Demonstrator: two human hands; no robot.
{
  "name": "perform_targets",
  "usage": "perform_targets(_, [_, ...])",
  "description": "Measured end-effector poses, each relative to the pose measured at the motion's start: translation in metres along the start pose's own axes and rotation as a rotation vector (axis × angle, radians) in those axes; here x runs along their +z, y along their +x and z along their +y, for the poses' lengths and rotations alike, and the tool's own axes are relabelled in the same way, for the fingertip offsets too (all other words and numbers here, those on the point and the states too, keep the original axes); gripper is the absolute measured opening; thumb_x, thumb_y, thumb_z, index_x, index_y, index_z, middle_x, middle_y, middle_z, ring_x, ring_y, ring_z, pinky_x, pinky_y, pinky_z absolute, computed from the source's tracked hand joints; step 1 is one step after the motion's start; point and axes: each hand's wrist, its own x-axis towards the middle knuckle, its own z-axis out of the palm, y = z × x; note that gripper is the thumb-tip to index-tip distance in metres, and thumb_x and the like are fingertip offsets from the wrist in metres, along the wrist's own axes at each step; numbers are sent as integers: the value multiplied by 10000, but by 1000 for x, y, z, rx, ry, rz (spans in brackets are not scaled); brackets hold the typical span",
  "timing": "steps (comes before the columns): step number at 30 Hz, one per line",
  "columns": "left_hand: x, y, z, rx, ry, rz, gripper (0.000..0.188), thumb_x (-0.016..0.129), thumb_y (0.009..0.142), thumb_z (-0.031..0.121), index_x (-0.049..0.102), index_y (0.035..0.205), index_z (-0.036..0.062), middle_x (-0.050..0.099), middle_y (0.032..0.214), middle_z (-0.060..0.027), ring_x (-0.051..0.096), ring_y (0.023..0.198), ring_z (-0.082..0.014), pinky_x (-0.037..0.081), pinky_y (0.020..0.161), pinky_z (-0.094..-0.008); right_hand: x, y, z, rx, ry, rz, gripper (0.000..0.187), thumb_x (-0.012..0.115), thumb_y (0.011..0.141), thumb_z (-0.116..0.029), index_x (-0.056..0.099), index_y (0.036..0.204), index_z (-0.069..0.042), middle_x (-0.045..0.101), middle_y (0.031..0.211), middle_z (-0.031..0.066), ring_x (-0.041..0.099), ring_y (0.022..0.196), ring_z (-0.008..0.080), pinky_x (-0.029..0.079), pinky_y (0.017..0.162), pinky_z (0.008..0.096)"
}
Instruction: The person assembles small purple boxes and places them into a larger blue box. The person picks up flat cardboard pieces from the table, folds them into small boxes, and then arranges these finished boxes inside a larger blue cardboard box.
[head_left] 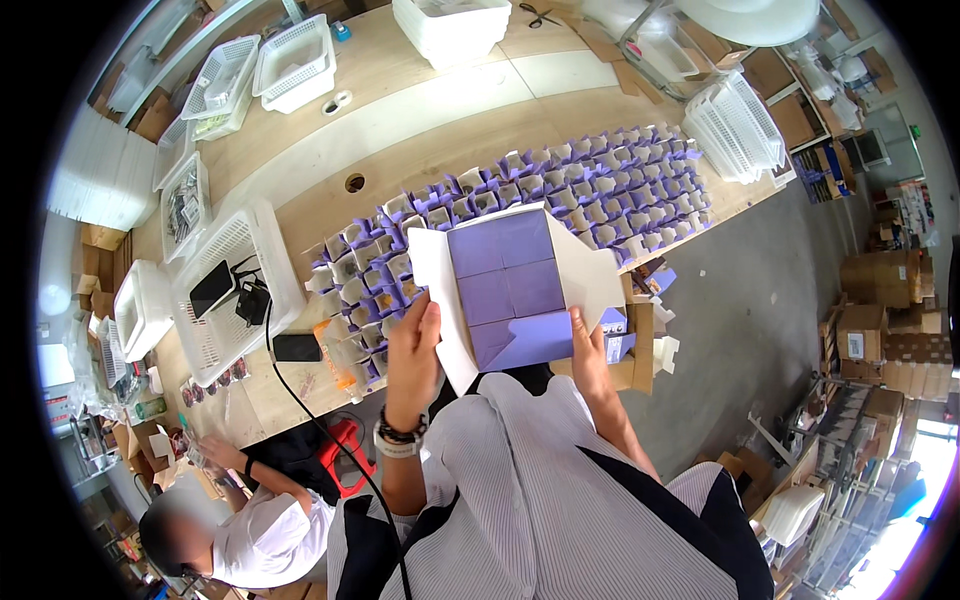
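Observation:
An open white carton (434, 275) packed with purple boxes (505, 245) is held in front of my body, its flaps folded outward. My left hand (412, 350) grips the carton by its left side near the lower corner. At the lower right, my right hand (591, 360) holds it with the thumb along the edge beside the nearest purple box, which looks tilted. The undersides of both hands are hidden. Behind the carton, rows of small open-topped purple boxes (600, 185) stand upright on the table (430, 140).
A brown cardboard box (640, 350) with purple packages sits right of my hands. On the left are a white basket (255, 225) holding a black device and cable, a black phone (297, 348) and an orange bottle (335, 350). A co-worker (265, 535) sits lower left; stacked baskets (735, 130) stand right.

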Motion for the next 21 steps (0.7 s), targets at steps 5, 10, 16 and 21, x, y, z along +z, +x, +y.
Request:
perform_targets(5, [-21, 0, 10, -137, -286, -187, 208, 521, 1103, 175, 640, 1123, 6, 457, 806, 76, 433, 717, -23, 388, 662, -207, -14, 6, 0, 39, 23, -47, 682, 564, 1061, -519, 496, 1446, 40, 609, 1237, 90, 536, 1128, 143, 430, 988, 300])
perform_targets(10, [-18, 1, -12, -168, -595, -194, 306, 489, 1110, 140, 597, 1336, -35, 651, 993, 29, 597, 840, -31, 489, 750, -215, -13, 16, 40, 3, 96, 222, 606, 578, 1049, -533, 551, 1320, 9, 614, 954, 11, 532, 789, 77, 408, 659, 224])
perform_targets(16, [-21, 10, -41, -268, -833, -269, 401, 543, 1092, 219, 550, 1416, -16, 706, 1157, -25, 678, 964, -90, 535, 817, -249, -10, 15, 32, 107, 436, 132, 499, 605, 1035, -527, 575, 1151, -43, 601, 920, 22, 522, 759, 64, 385, 572, 239])
perform_targets(21, [-5, 7, -47, -74, -928, -343, 488, 459, 1114, 333, 493, 1480, 12, 639, 1360, -82, 610, 1246, -182, 484, 1031, -344, -16, 15, 45, 56, 233, 209, 499, 576, 1055, -510, 579, 1200, -33, 634, 999, 31, 577, 858, 85, 465, 700, 246])
